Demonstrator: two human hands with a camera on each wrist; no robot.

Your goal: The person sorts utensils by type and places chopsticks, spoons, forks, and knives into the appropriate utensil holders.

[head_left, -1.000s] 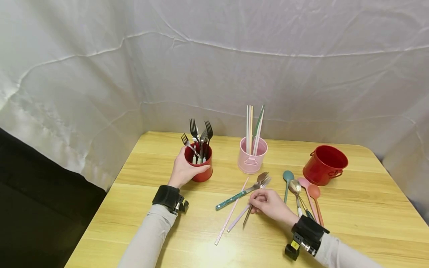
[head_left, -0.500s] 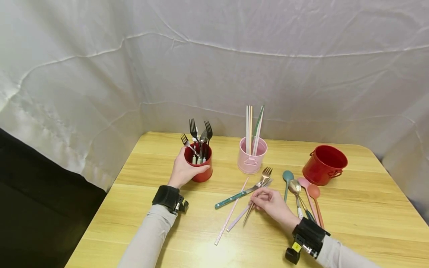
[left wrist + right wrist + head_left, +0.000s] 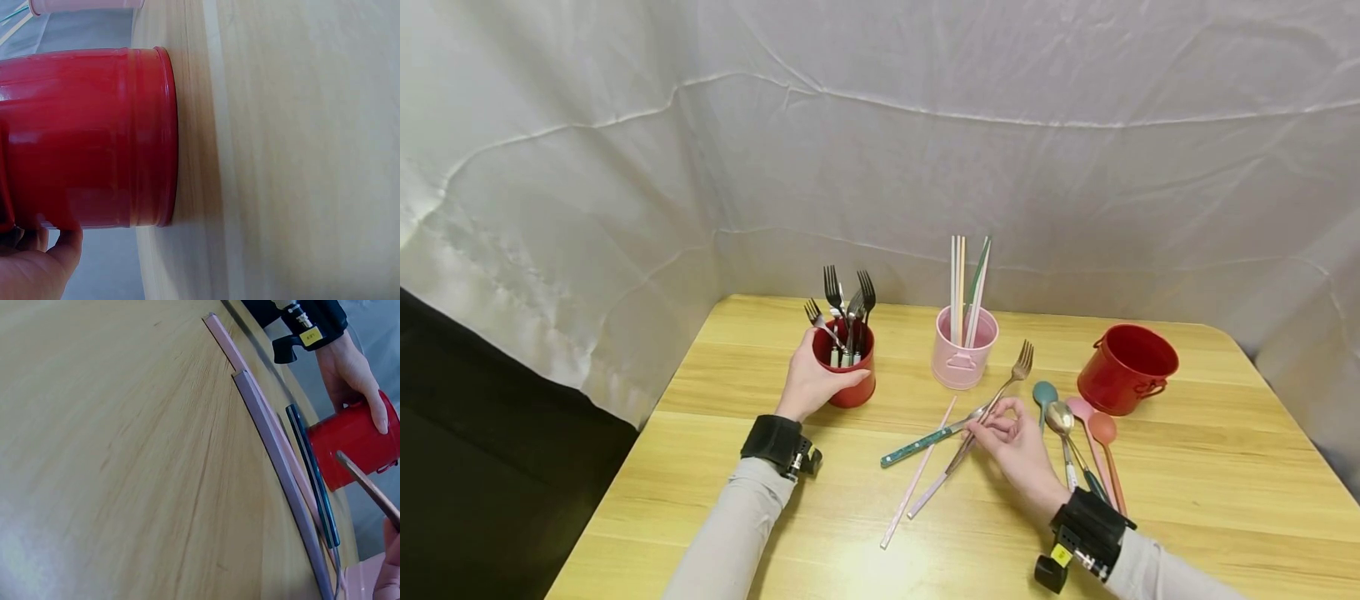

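A red pail (image 3: 857,390) of upright forks (image 3: 850,312) is gripped at its left rim by my left hand (image 3: 811,383). In the left wrist view the pail (image 3: 81,137) stands on the wood, my left fingers (image 3: 53,262) at its upper side. My right hand (image 3: 1021,450) pinches a copper-coloured fork (image 3: 1022,367) mid-handle, tines pointing away. The fork's handle end (image 3: 369,484) shows above the table in the right wrist view. Below it lie a teal-handled piece of cutlery (image 3: 917,447), its head partly hidden, a lilac chopstick (image 3: 927,497) and a pink chopstick (image 3: 898,518).
A pink pail (image 3: 958,367) with several upright chopsticks (image 3: 958,283) stands at the back middle. Farther right is another red pail (image 3: 1108,379). Several spoons (image 3: 1060,417) lie in front of it, close beside my right hand. A grey curtain (image 3: 1000,167) hangs behind the table.
The copper fork has come up and swung, its tines now farther right and away from me. My right fingers turned with it. The left hand and its pail have stayed put.
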